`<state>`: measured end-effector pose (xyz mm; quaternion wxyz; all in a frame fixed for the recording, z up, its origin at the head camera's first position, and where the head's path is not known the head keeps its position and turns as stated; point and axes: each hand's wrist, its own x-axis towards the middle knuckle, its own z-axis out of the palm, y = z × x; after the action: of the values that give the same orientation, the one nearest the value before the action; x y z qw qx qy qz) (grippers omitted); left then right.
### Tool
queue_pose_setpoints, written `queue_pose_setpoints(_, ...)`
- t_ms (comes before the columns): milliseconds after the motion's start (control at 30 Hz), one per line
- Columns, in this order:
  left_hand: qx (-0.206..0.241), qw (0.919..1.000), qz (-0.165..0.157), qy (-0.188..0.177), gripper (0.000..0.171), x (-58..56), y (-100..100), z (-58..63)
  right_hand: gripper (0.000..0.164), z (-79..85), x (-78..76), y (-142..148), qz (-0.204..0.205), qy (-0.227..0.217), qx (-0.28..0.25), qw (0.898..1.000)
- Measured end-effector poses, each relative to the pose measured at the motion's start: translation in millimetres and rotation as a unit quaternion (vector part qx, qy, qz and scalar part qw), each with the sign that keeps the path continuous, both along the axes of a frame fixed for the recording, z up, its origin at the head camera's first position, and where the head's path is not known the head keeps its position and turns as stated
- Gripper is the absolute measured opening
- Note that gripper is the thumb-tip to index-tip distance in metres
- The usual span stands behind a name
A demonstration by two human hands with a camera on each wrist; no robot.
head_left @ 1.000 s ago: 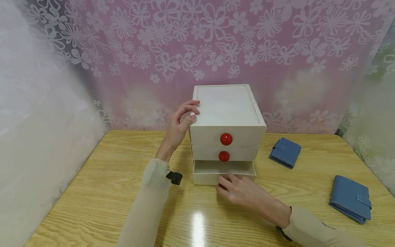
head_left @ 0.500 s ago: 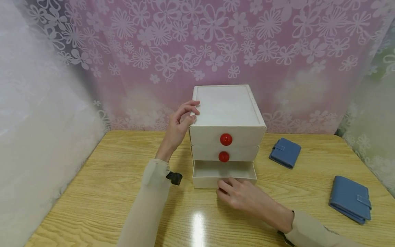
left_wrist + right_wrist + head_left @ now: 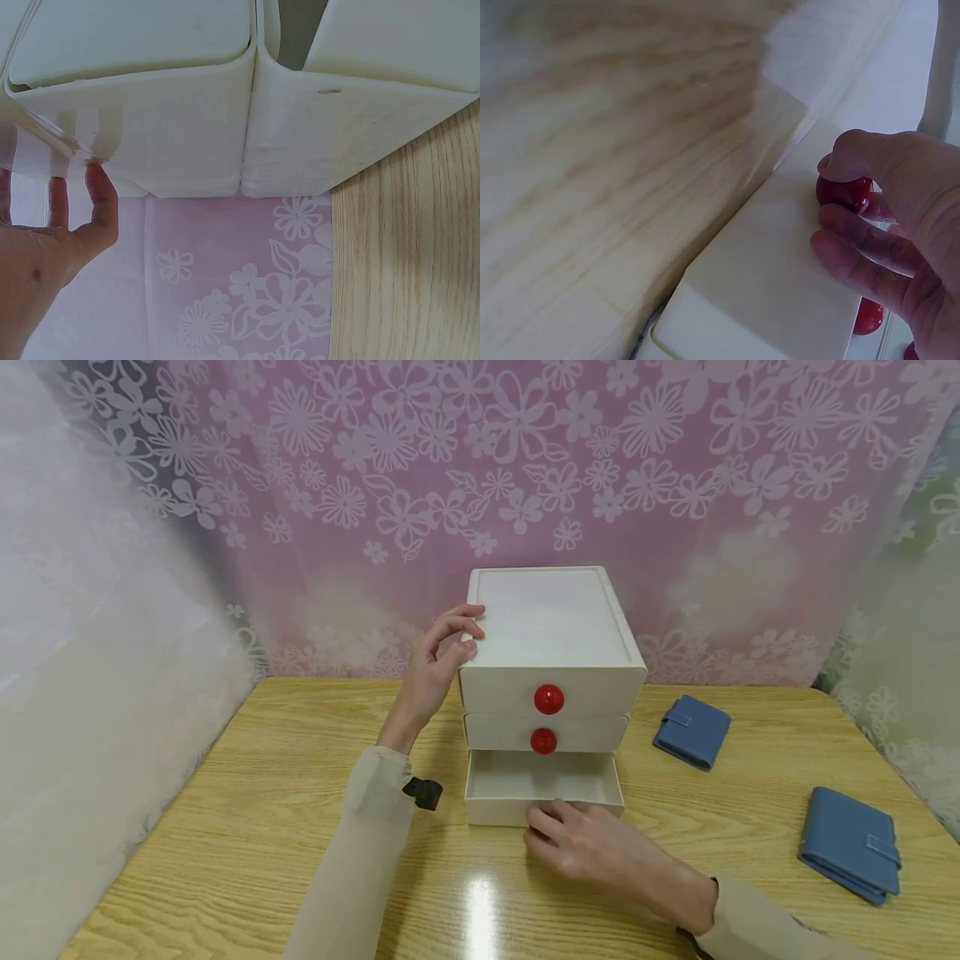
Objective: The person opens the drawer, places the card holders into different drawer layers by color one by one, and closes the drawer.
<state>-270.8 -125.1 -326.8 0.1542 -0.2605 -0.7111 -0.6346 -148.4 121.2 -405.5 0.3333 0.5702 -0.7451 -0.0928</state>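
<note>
A white cabinet (image 3: 553, 618) with three drawers stands at the back of the table. Its bottom drawer (image 3: 498, 812) is pulled partway out, and the part of its inside that shows holds nothing. My right hand (image 3: 592, 843) pinches that drawer's red knob (image 3: 845, 191) between thumb and fingers, seen in the right wrist view; in the head view the hand hides the knob. My left hand (image 3: 435, 668) rests against the cabinet's upper left edge, fingertips on the top. Left wrist view: the fingers (image 3: 101, 196) touch the cabinet's side wall.
The upper two drawers are closed, with red knobs (image 3: 549, 699) on their fronts. Two blue wallets with strap closures, one (image 3: 692, 732) near the cabinet and one (image 3: 851, 843) nearer the front, lie to the right on the wooden table (image 3: 300, 827). A flowered curtain (image 3: 360, 527) hangs behind.
My right hand has drawn the bottom drawer further out, toward the front edge of the table. My left hand has stayed in place on the cabinet.
</note>
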Motion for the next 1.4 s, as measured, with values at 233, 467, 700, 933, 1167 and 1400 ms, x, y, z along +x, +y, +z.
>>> queue_pose_setpoints(233, 0.002, 1.0000, -0.004, -0.004, 0.026, 0.6, -0.1, 0.4, 0.061, 1.6, 4.5, 0.1, 0.005, 0.005, -0.003, 1.000)
queue_pose_setpoints(467, 0.001, 1.0000, -0.005, -0.005, 0.025, 1.0, 0.1, -0.2, 0.062, 1.4, 6.1, 1.0, 0.002, 0.001, 0.002, 1.000)
queue_pose_setpoints(700, 0.002, 1.0000, -0.006, -0.007, 0.025, 1.4, 0.3, 0.1, 0.062, 1.4, 6.2, 1.7, 0.005, -0.005, -0.004, 1.000)
queue_pose_setpoints(933, 0.001, 1.0000, -0.006, -0.007, 0.024, 1.8, 0.0, 0.1, 0.065, 1.3, 7.1, 1.6, 0.003, -0.011, 0.009, 1.000)
queue_pose_setpoints(1167, 0.000, 1.0000, -0.005, -0.005, 0.025, 1.7, 0.0, 0.0, 0.066, 2.9, 8.1, 1.3, -0.002, -0.020, 0.013, 1.000)
queue_pose_setpoints(1400, -0.001, 1.0000, -0.004, -0.001, 0.025, 1.5, 0.0, -1.0, 0.067, 6.4, 8.5, 0.5, -0.013, -0.012, 0.019, 1.000)
